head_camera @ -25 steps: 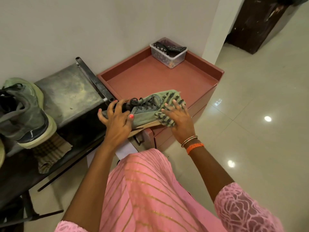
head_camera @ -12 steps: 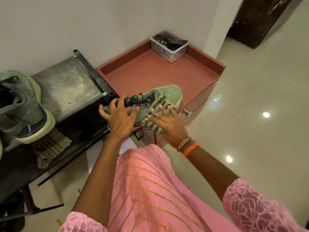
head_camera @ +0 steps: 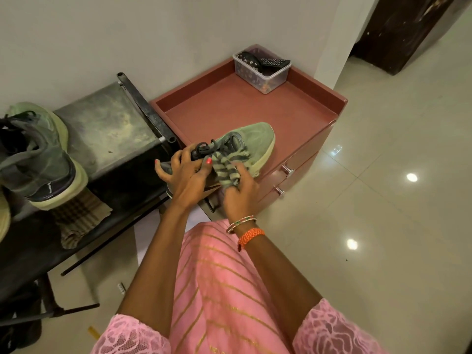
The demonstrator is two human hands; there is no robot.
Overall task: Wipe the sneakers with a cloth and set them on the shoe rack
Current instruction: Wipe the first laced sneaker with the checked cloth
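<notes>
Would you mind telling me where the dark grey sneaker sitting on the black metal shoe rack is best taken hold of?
Take the dark grey sneaker at its open collar, coming from above. The collar faces upward and the laces lie loose, so fingers can hook inside while the thumb presses the heel. Its pale green sole rests on the black metal shoe rack, leaving little room below for a grip.

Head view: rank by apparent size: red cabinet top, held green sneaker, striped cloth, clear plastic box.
1. red cabinet top
2. held green sneaker
3. and 4. clear plastic box and striped cloth: look alike; the box is farther away, so unranked.
</notes>
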